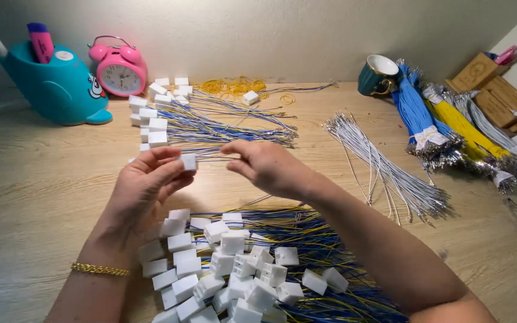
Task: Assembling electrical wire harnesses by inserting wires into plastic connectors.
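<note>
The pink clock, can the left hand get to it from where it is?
Probably yes. The left hand holds a white plug, but only bare table lies between it and the pink clock. It would have to stretch forward, past the blue whale holder.

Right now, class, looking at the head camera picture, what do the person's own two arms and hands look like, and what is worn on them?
Both forearms are bare, with no sleeves or gloves in view. The left hand has a thin gold chain bracelet round its wrist. The right hand shows no bracelet or watch, and no rings can be made out on either hand.

Bright, even, soft-shadowed light; sharp centre, edges seemingly slightly stretched by wide-angle distortion.
</note>
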